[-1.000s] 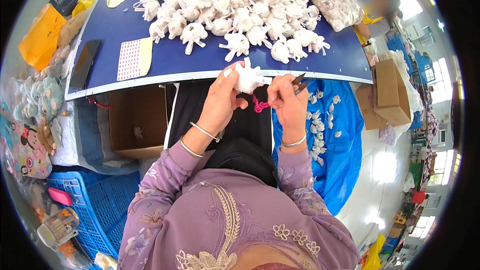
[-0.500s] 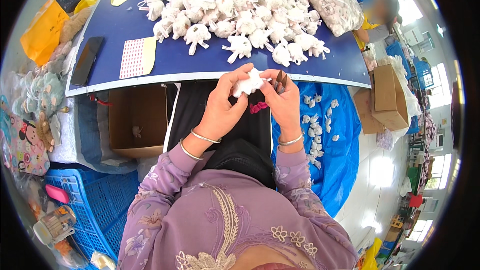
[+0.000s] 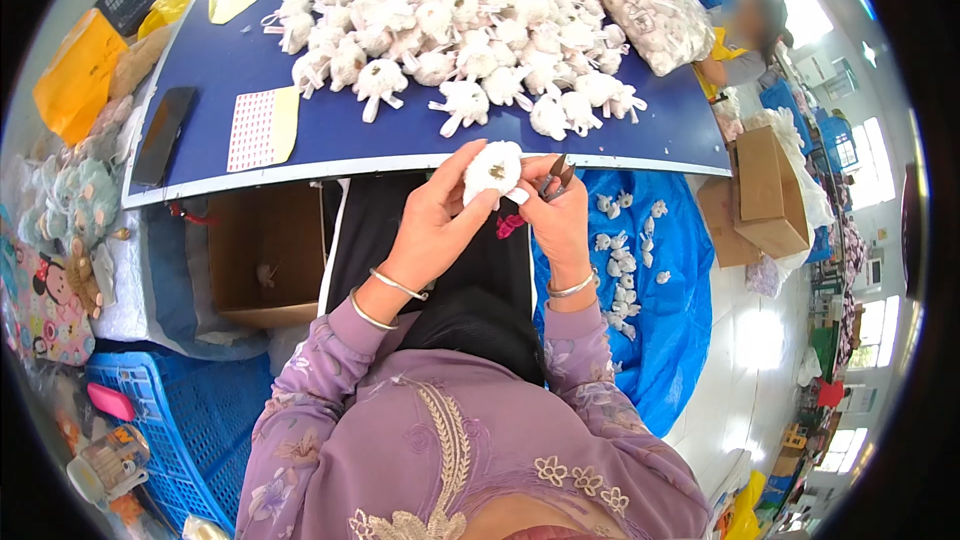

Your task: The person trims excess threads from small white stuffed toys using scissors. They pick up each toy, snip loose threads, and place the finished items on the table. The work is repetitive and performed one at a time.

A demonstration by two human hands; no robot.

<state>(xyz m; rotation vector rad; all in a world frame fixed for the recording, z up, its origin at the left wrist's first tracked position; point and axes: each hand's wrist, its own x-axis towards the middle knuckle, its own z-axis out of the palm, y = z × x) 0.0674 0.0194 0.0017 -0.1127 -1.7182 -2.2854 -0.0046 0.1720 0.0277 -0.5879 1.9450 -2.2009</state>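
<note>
With the left hand [image 3: 437,213] grasping the white plush toy [image 3: 492,157] by the worktop's [image 3: 330,130] near edge and the right hand [image 3: 561,225] steadying it while gripping dark snips [image 3: 558,165], keeping those angled away seems safest.

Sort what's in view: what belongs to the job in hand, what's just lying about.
In the job, seemingly:
- white plush piece, held
- dark pointed snips, held
- heap of similar pieces

Lying about, seemingly:
- long black object
- yellow paper scrap
- pink object
</note>
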